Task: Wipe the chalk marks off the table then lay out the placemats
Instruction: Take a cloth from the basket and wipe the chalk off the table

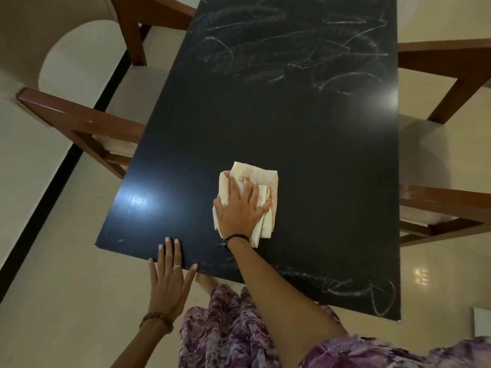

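Two chalky zones remain, so the right hand, flat-fingered on the cloth, should sweep overlapping passes while the open left hand steadies the table.

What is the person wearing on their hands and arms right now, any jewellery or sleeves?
The left hand has a small ring on one finger and a brown beaded bracelet at the wrist. The right hand has a thin black thread band at the wrist. Both forearms are bare; a purple patterned garment shows below them.
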